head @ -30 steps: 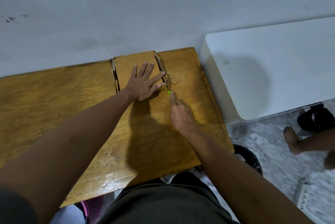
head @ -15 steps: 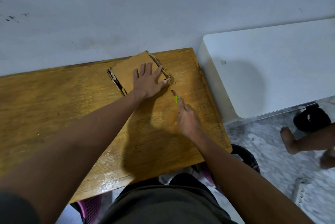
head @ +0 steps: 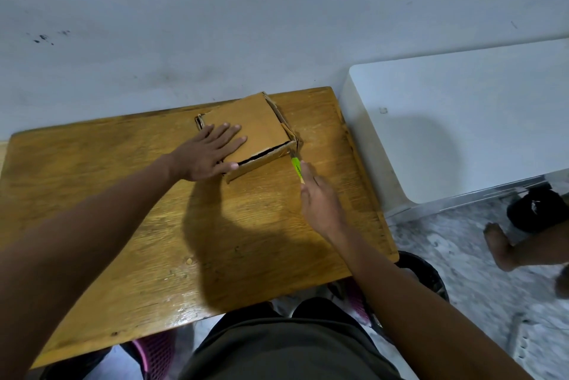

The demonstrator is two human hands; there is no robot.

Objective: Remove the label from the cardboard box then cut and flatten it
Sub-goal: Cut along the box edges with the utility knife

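The cardboard box (head: pixel 246 130) sat at the far edge of the wooden surface (head: pixel 107 195), close to the wall, turned so that 1 corner pointed toward the right hand. Its top panel lay flat and bare; no label showed on it, so the label step looked done and the cutting was in hand.

The left hand (head: pixel 209 152) pressed down on the box top, its fingers (head: pixel 231 133) straight and spread over the near-left part of the panel, thumb along the near edge where a dark gap showed between top and front wall. The right hand (head: pixel 320 201) gripped a green-handled cutter (head: pixel 296 165), fingers closed round the handle and the forefinger laid along it, with the tip at the box's near-right corner. Whether the blade was already inside the cardboard could not be told.

To do this cut well, the blade would probably best run down the corner seam in a short, steady draw away from the left hand, while that hand bore down hard enough to stop the box sliding on the glossy surface. The left thumb lay along the same near edge as the cutter, though apart from it, and was best kept clear of the blade's line. A shallow blade would spare the surface beneath.
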